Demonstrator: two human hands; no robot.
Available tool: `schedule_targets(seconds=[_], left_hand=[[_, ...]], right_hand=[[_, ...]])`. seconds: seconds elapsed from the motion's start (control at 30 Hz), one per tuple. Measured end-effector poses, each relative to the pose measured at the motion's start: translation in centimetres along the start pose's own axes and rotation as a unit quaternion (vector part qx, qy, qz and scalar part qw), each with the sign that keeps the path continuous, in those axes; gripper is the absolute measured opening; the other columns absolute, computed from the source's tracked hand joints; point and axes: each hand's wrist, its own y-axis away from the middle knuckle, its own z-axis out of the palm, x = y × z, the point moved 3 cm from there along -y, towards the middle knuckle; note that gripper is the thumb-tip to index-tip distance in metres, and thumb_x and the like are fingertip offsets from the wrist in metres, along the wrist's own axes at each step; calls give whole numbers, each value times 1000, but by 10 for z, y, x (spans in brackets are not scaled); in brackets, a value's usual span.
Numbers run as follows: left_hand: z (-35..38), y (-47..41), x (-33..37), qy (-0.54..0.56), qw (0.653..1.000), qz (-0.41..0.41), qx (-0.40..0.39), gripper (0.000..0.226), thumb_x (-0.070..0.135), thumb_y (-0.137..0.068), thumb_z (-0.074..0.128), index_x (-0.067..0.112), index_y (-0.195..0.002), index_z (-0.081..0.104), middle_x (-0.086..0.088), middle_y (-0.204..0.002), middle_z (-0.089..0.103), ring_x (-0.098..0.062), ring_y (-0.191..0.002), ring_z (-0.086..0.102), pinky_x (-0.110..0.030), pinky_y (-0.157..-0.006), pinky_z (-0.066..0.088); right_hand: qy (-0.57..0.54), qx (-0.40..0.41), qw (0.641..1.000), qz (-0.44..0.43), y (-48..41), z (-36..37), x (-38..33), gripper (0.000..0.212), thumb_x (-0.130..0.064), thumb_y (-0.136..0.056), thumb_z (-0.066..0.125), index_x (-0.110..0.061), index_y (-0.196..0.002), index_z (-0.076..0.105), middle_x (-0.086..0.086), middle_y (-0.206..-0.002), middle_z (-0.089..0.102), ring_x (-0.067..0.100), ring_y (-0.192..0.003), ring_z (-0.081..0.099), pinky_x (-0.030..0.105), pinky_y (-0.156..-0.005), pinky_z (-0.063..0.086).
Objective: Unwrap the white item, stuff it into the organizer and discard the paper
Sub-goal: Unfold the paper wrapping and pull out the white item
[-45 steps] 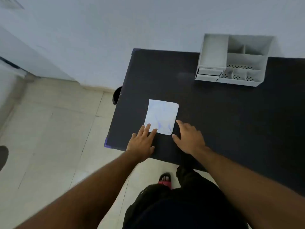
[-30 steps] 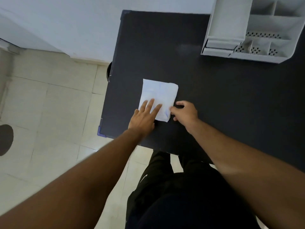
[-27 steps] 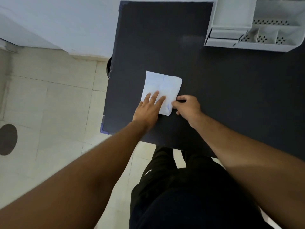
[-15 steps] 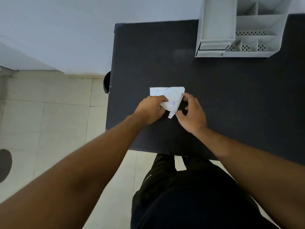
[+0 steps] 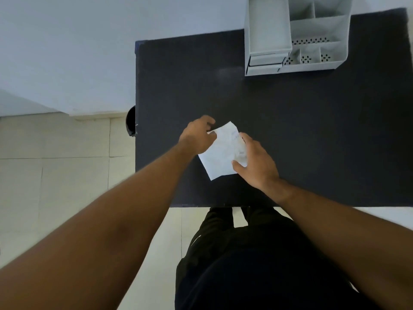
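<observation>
While both hands work above the black bench point(image 5: 312, 135), the white paper point(image 5: 223, 153) sits between them, lifted off the surface and tilted, its far corner pointing toward the wall and its near corner hanging down toward the person. The left hand point(image 5: 197, 137) has its grip closed on the paper's upper left edge, fingers curled over and the thumb pinching against the sheet. The right hand point(image 5: 257, 162) covers the paper's right side, thumb laid across the front face and the fingers wrapped around the far edge, so its grip is likewise clamped on the paper. Faint bluish marks show on the sheet near the right hand's index finger. Whether the white item lies inside the folds cannot be told, since nothing but paper is visible.

Well apart from the hands, at the far right corner of the bench, stands the grey organizer point(image 5: 268, 30), with a tall open compartment on the left, a small drawer below it, and several smaller compartments with perforated floors to the right. All visible compartments look bare. A dark round object point(image 5: 130, 120) peeks out just beside the bench's left edge, over the pale tiled floor point(image 5: 55, 175). The person's dark trousers point(image 5: 245, 265) fill the lower middle of the view
</observation>
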Motion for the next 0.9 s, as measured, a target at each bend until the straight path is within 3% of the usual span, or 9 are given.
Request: schedule_targets(seconds=[0.07,0.13,0.23,0.37,0.53,0.73,0.9], left_hand=[[11,8,-7,-30,997,24,74,55,24,-94,61,24,-146,43,-1,-149,45,-21,-130,50,-41,-103,50],[25,16,-12,-79,991,68,89,60,27,-94,62,23,-149,37,0,-155,38,-22,-137,43,-45,-107,47],[51,27,-22,-190,974,117,28,74,42,-95,61,21,-156,24,-4,-166,18,-28,-151,23,-53,-116,34],[77,32,-27,-270,956,114,-18,93,61,-95,51,15,-160,3,-6,-169,-11,-28,-156,-4,-56,-118,25],[92,30,-30,-279,957,75,-30,100,63,-96,48,10,-159,-8,-8,-168,-16,-28,-155,-10,-56,-117,26],[91,27,-31,-275,959,48,-45,105,65,-95,49,11,-159,-13,-7,-167,-19,-28,-155,-11,-57,-118,23],[88,26,-30,-276,958,42,-60,109,65,-92,54,12,-158,-15,-5,-167,-21,-28,-155,-14,-58,-119,20]], right_hand=[[32,-1,999,2,4,8,4,81,-43,-84,75,-27,-149,29,4,-143,49,23,-125,54,39,-99,53],[60,7,998,-7,5,15,8,78,-45,-84,74,-24,-148,34,5,-142,49,24,-122,55,37,-95,55],[97,17,995,-15,5,20,10,72,-46,-84,73,-21,-145,42,7,-138,51,25,-117,56,38,-90,55],[147,43,988,-32,-1,17,4,63,-46,-85,73,-19,-138,52,7,-132,55,28,-112,57,41,-86,52],[200,39,977,-64,-12,14,-6,44,-41,-94,64,-22,-133,60,5,-130,61,27,-112,59,41,-91,46],[160,-7,986,-44,-18,12,-5,37,-35,-101,56,-18,-132,62,5,-131,66,27,-112,63,40,-95,48],[191,-26,981,-29,-27,7,-8,29,-31,-104,47,-16,-113,69,6,-109,73,23,-91,68,36,-80,56]])
